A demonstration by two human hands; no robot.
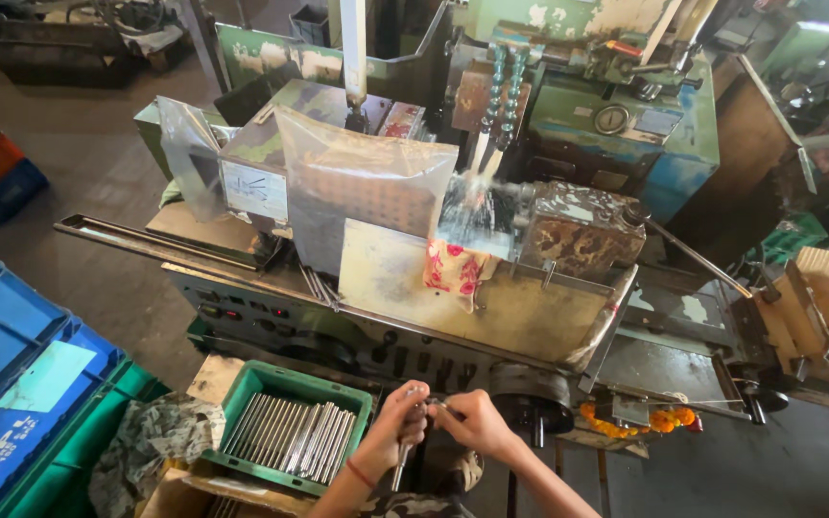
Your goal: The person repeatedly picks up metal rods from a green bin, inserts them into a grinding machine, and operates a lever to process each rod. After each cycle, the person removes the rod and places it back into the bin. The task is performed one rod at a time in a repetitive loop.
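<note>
Workshop floor with an old green grinding machine (568,125), both hands meeting over a metal rod at 6 o'clock.

Left hand (393,422) wraps its grip around a slim metal rod (401,467) that hangs downward from the fist; right hand (472,422) pinches the rod's upper end with its fingertips, the two hands touching. Just beside the left hand, at 7 o'clock, a green crate (347,388) holds a row of similar metal rods (290,439). Blue crates (11,384) stack at 8 o'clock. Coolant streams over the machine's wheel area at 12 o'clock.
</note>
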